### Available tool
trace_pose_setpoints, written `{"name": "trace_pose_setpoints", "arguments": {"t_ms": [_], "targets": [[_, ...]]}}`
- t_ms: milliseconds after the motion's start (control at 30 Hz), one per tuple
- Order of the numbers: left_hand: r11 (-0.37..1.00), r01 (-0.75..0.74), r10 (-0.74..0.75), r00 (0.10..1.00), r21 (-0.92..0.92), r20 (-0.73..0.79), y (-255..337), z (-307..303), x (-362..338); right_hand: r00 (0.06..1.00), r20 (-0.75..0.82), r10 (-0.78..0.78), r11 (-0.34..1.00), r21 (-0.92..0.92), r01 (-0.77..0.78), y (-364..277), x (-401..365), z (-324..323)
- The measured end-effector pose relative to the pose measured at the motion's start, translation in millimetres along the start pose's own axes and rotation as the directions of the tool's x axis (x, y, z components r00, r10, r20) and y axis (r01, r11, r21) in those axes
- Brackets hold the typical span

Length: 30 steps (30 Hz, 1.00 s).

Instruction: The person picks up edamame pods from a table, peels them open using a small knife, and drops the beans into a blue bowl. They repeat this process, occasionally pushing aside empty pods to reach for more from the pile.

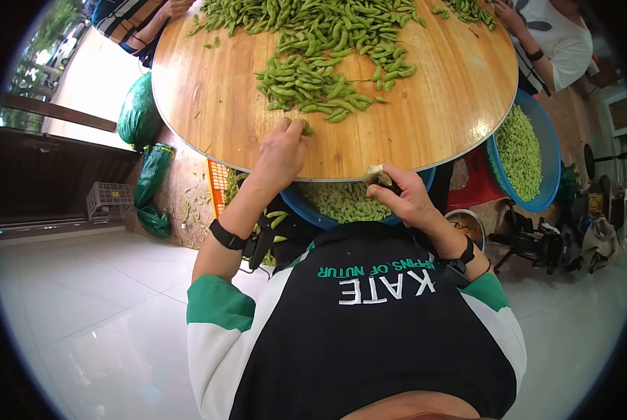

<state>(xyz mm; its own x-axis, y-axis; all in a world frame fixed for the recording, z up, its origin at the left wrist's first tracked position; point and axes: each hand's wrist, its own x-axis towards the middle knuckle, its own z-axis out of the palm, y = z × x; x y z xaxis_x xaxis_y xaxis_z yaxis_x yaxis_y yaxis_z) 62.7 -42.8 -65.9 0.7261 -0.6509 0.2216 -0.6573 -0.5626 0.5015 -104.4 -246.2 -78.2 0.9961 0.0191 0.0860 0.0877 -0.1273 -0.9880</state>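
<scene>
Head view, left hand (280,150) touching edamame pod (306,129)

A single wide-angle head camera looks steeply down and forward over the wearer's shirt (369,329), close above the near edge of the round desk (439,119).

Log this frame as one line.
left hand: fingertips at pods on round table | right hand: holds small tan object at table edge, above blue basin
</scene>
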Motion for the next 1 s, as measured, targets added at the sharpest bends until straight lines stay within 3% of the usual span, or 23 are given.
{"name": "trace_pose_setpoints", "arguments": {"t_ms": [133, 200, 233, 300, 333, 367, 400, 600, 833, 1000], "targets": [[1.0, 0.023, -0.021, 0.998, -0.02, 0.06, -3.8, -2.2, 3.1, 0.992, 0.034, 0.124, 0.967, 0.222, -0.128, -3.9, 0.8, 1.9], [0.97, -0.197, 0.214, 0.97, 0.144, -0.118, -6.1, 1.5, 5.2, 0.976, 0.073, 0.205, 0.896, 0.386, -0.217, -12.1, 6.5, 5.7], [0.968, -0.203, 0.221, 0.968, 0.147, -0.118, -5.0, 3.5, 3.6, 0.977, 0.068, 0.2, 0.897, 0.387, -0.211, -10.0, 8.9, 5.9], [0.978, -0.047, 0.032, 0.997, -0.204, -0.075, 3.2, 10.0, -5.7, 0.983, 0.098, 0.154, 0.861, 0.474, -0.182, -0.9, 11.8, 6.3], [0.977, -0.053, 0.04, 0.997, -0.208, -0.064, 14.5, 6.1, -7.8, 0.984, 0.086, 0.159, 0.86, 0.478, -0.18, 2.3, 13.5, 5.5], [0.815, 0.191, -0.154, 0.982, -0.547, 0.113, 27.1, 0.4, -9.4, 0.98, 0.116, 0.164, 0.847, 0.493, -0.2, 5.4, 16.6, 3.2], [0.497, 0.432, -0.263, 0.902, -0.753, 0.343, 37.3, -1.3, -10.6, 0.975, 0.148, 0.168, 0.834, 0.505, -0.221, 6.8, 17.2, 2.5], [0.236, 0.498, -0.203, 0.865, -0.834, 0.459, 61.0, 10.0, -14.0, 0.971, 0.148, 0.186, 0.694, 0.68, -0.237, -2.1, 16.1, 10.1], [0.226, 0.478, -0.192, 0.876, -0.848, 0.442, 51.9, 23.2, -15.7, 0.975, 0.14, 0.173, 0.636, 0.74, -0.22, -2.2, 12.8, 10.9], [0.313, 0.384, -0.164, 0.923, -0.869, 0.349, 54.1, 25.3, -16.5, 0.972, 0.157, 0.177, 0.603, 0.763, -0.233, -1.7, 13.1, 9.5]]}}
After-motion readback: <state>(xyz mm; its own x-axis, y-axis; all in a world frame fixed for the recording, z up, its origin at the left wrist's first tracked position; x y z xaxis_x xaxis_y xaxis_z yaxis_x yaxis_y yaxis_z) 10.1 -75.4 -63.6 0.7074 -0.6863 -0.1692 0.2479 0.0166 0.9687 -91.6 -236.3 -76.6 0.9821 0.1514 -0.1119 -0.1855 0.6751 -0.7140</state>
